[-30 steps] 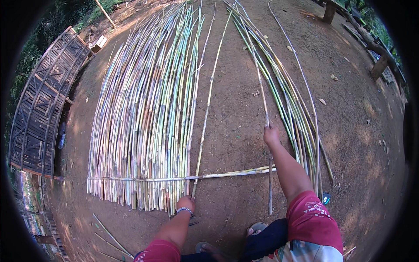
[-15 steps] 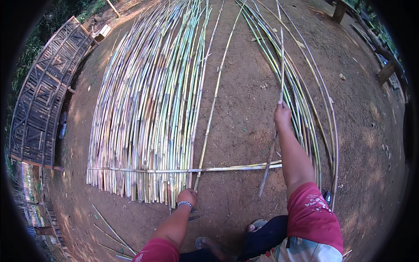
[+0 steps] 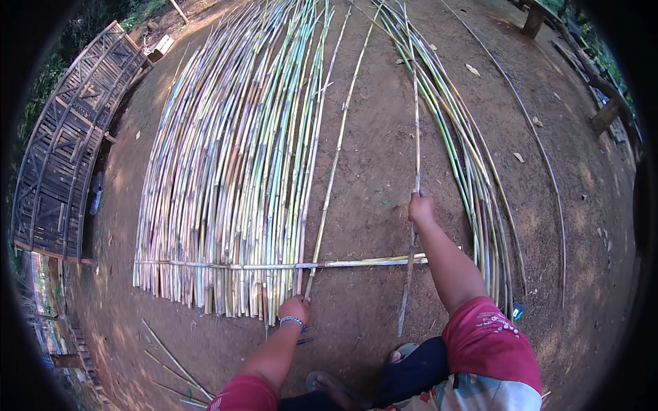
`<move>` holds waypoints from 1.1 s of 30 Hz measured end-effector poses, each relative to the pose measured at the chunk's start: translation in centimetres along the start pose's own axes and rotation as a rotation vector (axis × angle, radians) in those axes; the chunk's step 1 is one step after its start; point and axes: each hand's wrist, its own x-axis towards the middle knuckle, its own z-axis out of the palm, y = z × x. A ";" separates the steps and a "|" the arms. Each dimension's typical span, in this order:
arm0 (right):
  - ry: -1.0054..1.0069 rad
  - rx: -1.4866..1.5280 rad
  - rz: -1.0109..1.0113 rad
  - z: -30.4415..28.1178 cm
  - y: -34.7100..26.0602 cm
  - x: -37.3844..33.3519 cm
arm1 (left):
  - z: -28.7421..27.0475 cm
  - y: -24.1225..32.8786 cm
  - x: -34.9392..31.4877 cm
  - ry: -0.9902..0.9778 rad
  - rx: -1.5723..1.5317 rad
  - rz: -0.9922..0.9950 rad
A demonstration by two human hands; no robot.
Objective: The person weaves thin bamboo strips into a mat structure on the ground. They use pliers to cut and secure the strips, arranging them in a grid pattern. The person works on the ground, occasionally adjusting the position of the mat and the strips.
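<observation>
My right hand (image 3: 421,207) is closed round a long thin greyish cane pole (image 3: 417,130), whose near end hangs over the ground close to my feet. At the near end of a yellowish cane pole (image 3: 336,164), my left hand (image 3: 295,309) is closed on it, at the right edge of a wide mat of cane poles (image 3: 233,171) laid side by side. A crosswise cane (image 3: 370,262) runs over the mat near its front ends and reaches right, behind the pole in my right hand. Right of that hand lies a loose bundle of green and yellow canes (image 3: 473,185).
A slatted bamboo rack (image 3: 62,151) stands at the left beside a plastic bottle (image 3: 96,192). One thin cane (image 3: 541,151) lies apart at the right. Several short canes (image 3: 178,366) lie lower left. A wooden rail on posts (image 3: 605,116) borders the far right.
My right hand has moved left and nearer with the greyish pole, away from the bundle. A thin cane has shifted right, apart from the bundle. My left hand stays in place.
</observation>
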 end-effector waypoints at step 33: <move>-0.163 -0.389 -0.179 9.7 -5.3 -6.6 | 1.5 -0.1 -3.9 0.146 -0.143 0.083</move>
